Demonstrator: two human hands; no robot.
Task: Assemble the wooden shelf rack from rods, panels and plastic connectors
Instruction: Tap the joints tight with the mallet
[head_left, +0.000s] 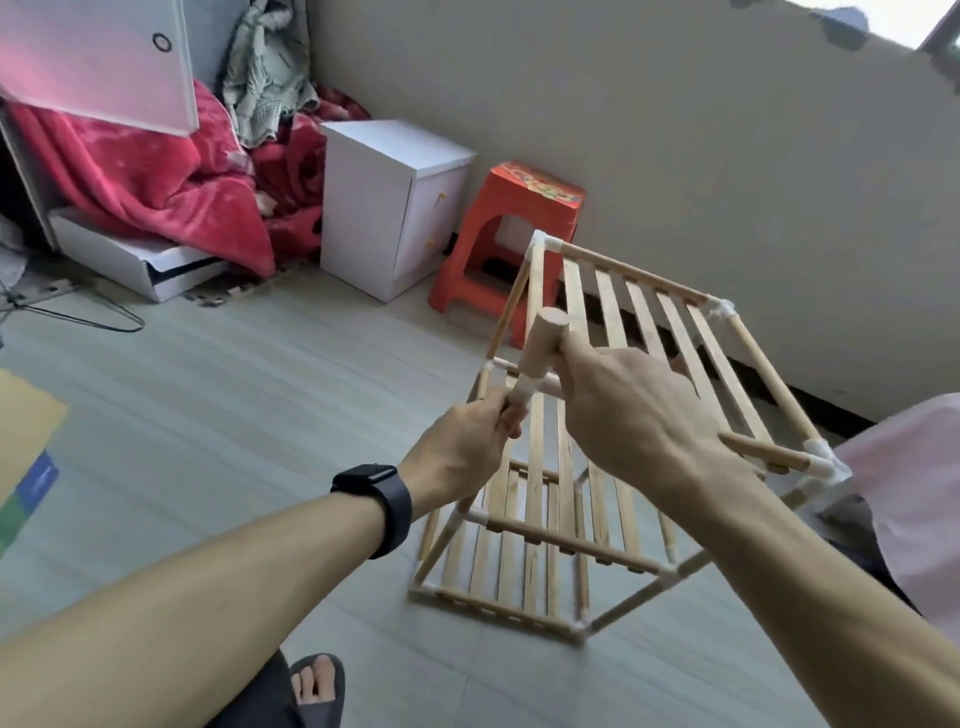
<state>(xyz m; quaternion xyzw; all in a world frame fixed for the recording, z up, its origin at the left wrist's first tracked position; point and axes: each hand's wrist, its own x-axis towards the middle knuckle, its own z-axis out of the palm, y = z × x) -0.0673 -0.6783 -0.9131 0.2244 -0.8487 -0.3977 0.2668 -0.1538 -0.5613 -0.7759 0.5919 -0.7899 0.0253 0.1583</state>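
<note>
The wooden shelf rack, with slatted panels and white plastic connectors at its corners, stands tilted on the floor in the middle right of the head view. A short thick rod sticks up from a white corner connector at the rack's near top. My left hand, a dark watch on its wrist, grips the rod just below that connector. My right hand holds the top rail beside the thick rod, fingers curled over it. Another short rod juts from the near right corner connector.
A red plastic stool and a white cabinet stand behind the rack by the wall. A red blanket is heaped at the back left. A pink cloth lies at the right. My sandalled foot is at the bottom.
</note>
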